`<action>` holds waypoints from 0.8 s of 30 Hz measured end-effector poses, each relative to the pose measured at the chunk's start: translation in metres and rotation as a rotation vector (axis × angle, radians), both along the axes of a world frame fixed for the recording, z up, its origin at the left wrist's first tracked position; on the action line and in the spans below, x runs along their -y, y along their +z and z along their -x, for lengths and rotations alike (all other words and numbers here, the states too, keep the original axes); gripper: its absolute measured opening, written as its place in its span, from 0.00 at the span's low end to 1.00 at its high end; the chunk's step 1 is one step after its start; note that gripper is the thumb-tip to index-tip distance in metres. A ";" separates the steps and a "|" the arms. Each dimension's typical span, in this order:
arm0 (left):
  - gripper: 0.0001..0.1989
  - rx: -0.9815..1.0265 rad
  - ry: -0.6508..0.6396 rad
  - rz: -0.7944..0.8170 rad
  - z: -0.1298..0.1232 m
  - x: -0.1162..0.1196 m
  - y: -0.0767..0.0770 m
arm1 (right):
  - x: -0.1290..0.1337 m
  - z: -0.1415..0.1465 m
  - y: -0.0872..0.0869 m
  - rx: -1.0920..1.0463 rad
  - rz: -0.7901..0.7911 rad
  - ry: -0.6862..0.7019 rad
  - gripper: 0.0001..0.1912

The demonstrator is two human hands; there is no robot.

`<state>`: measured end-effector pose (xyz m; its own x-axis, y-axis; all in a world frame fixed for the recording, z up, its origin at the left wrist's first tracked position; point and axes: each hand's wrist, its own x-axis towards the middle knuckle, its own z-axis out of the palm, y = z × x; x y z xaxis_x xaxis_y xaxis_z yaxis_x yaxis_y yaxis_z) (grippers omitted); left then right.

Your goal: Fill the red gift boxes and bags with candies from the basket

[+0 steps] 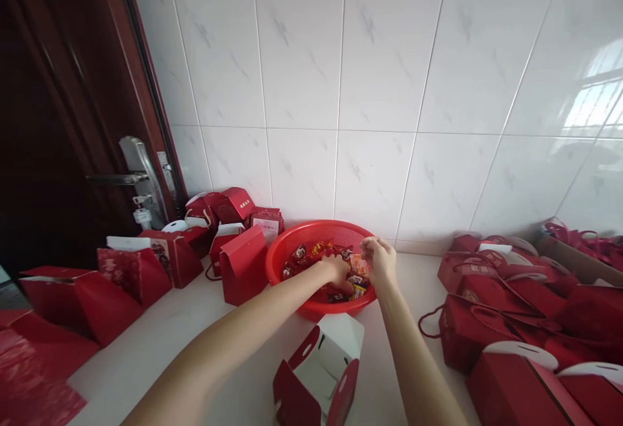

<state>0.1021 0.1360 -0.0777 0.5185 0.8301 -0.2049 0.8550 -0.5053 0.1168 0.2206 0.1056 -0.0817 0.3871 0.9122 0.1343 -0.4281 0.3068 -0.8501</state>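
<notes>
A red plastic basket (311, 309) with mesh sides holds several small wrapped candies (300, 254). My left hand (338, 273) reaches down among the candies, its fingertips partly hidden by them. At the basket's right rim, my right hand (382, 257) has its fingers curled together; whatever they may hold cannot be made out. An orange-pink candy packet (359, 263) lies just left of that hand. Nearer to me, between my forearms, stands an open red gift box (318, 374) with a white inside and its flaps raised.
Red gift boxes (243, 267) stand in a row along the left of the white table (189, 335). More red boxes (530, 387) with cord handles crowd the right side, near a cardboard carton (569, 257). A tiled wall (302, 88) rises behind; a dark door (73, 88) is at left.
</notes>
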 end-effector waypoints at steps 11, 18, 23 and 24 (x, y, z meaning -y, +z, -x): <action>0.14 0.537 0.110 0.015 0.009 -0.022 0.001 | -0.004 -0.002 -0.006 -0.027 0.065 -0.140 0.06; 0.20 0.939 -0.062 0.057 0.012 -0.019 0.016 | -0.001 0.003 -0.005 0.037 0.056 -0.031 0.16; 0.20 0.889 -0.090 0.110 0.011 -0.020 0.011 | -0.001 0.004 -0.005 0.002 -0.003 -0.056 0.14; 0.20 0.844 -0.094 0.122 0.012 -0.020 0.009 | -0.002 0.003 -0.006 -0.014 -0.002 -0.091 0.14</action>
